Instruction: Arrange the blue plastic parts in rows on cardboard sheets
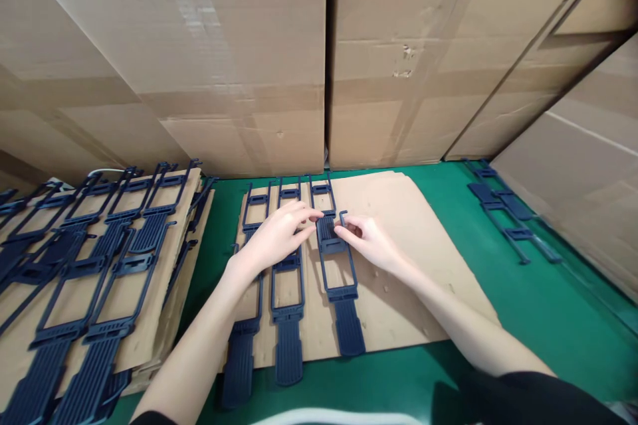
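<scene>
On a cardboard sheet (413,246) lie dark blue plastic frames in two rows, each with a rectangular opening and a ribbed flap. Both of my hands are at the top of the right-hand lower frame (340,285), where it meets the ribbed part of an upper frame (322,196). My left hand (279,229) reaches over the neighbouring frames, thumb and fingertips closed on this frame's left upper edge. On the other side, my right hand (367,239) pinches its right upper arm, just below a small hooked end (343,214).
Stacked cardboard sheets (167,319) at the left carry several similar frames (137,279). More blue frames (503,206) lie on the green tabletop (563,305) at the right. Large cardboard boxes (239,66) wall off the back and right side. A white curved edge (339,417) shows at the bottom.
</scene>
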A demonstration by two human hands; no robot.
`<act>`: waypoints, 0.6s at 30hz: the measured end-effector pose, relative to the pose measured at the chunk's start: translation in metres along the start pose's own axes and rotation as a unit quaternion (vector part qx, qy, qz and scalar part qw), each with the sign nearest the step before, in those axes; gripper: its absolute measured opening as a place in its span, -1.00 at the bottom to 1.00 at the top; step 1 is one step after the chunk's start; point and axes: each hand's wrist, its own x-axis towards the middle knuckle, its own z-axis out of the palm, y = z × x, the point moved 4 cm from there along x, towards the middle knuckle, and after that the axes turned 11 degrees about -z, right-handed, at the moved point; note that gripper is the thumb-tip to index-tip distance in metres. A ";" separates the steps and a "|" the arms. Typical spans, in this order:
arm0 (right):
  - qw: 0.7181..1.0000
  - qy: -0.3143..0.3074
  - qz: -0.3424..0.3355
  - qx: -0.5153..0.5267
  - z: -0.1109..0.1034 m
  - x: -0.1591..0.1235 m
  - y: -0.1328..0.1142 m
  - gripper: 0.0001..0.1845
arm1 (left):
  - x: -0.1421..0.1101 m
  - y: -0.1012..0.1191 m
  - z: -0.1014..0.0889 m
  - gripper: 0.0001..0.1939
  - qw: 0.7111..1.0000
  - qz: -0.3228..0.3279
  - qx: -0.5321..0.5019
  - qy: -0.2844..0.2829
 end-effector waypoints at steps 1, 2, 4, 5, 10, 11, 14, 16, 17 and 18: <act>1.000 0.010 -0.005 -0.023 0.001 -0.002 0.001 -0.61 | 0.000 0.002 0.003 -0.73 1.000 0.011 0.011 -0.010; 0.999 0.018 -0.005 -0.041 0.003 -0.003 0.002 -0.58 | 0.000 0.003 0.006 -0.73 0.999 0.020 0.022 -0.020; 0.998 0.021 -0.002 -0.063 0.006 -0.007 0.004 -0.56 | 0.000 0.005 0.013 -0.73 0.998 0.029 0.039 -0.046; 0.997 0.019 -0.001 -0.070 0.007 -0.009 0.005 -0.56 | 0.000 0.005 0.016 -0.74 0.997 0.031 0.047 -0.058; 0.991 0.015 -0.011 -0.135 0.008 -0.013 0.004 -0.53 | 0.002 0.004 0.024 -0.79 0.994 0.031 0.060 -0.086; 0.989 0.015 -0.012 -0.145 0.008 -0.013 0.004 -0.52 | 0.002 0.004 0.024 -0.80 0.994 0.032 0.061 -0.086; 0.988 0.019 -0.015 -0.151 0.007 -0.013 0.003 -0.52 | 0.002 0.003 0.023 -0.80 0.994 0.039 0.064 -0.084; 0.989 0.023 -0.022 -0.145 0.007 -0.013 0.002 -0.52 | 0.002 0.002 0.023 -0.80 0.994 0.037 0.065 -0.083; 0.989 0.023 -0.028 -0.142 0.008 -0.013 0.001 -0.52 | 0.002 0.001 0.023 -0.80 0.994 0.036 0.067 -0.082; 0.989 0.024 -0.035 -0.139 0.008 -0.013 0.001 -0.52 | 0.002 0.000 0.023 -0.80 0.994 0.036 0.069 -0.080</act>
